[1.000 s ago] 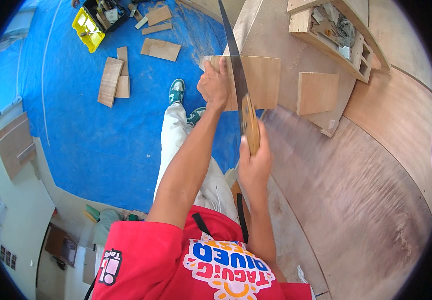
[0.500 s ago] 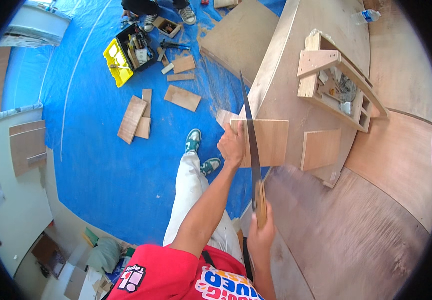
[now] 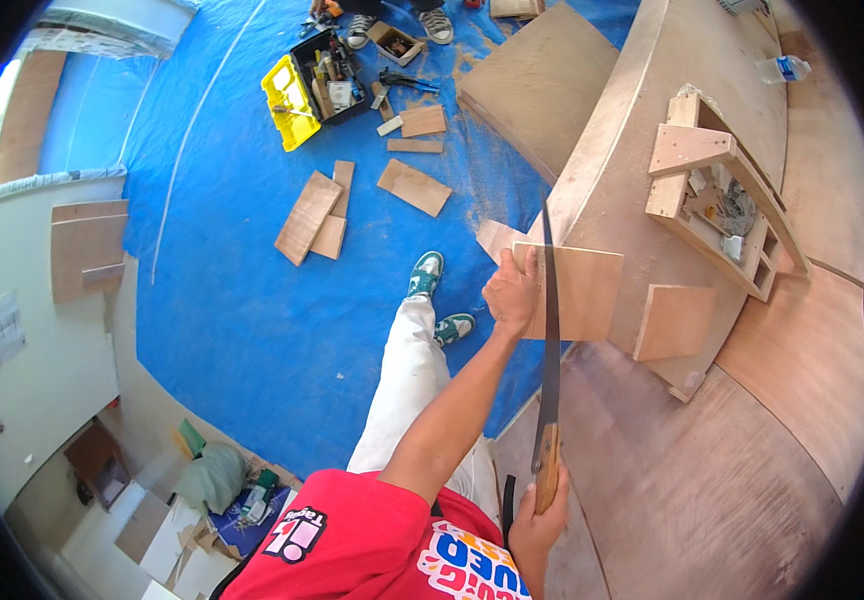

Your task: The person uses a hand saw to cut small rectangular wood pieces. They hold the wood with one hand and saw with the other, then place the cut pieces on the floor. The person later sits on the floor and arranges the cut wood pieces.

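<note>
My right hand grips the wooden handle of a handsaw, its long dark blade pointing away from me. The blade crosses a light plywood piece close to its left edge. My left hand is closed over that left edge, thumb on top, just beside the blade. The piece rests partly on a long wooden workbench surface, its near left part jutting over the blue sheet. Whether the teeth have cut into the wood cannot be made out.
Another plywood piece lies right of the saw. Beyond it stands a wooden frame holding small items. Several offcuts, an open toolbox with a yellow lid and a large panel lie on the blue sheet. Another person's shoes show at the far edge.
The saw has been drawn back toward my body with my right hand. My left hand keeps its hold on the plywood. The whole view has shifted, so the surroundings appear farther right.
</note>
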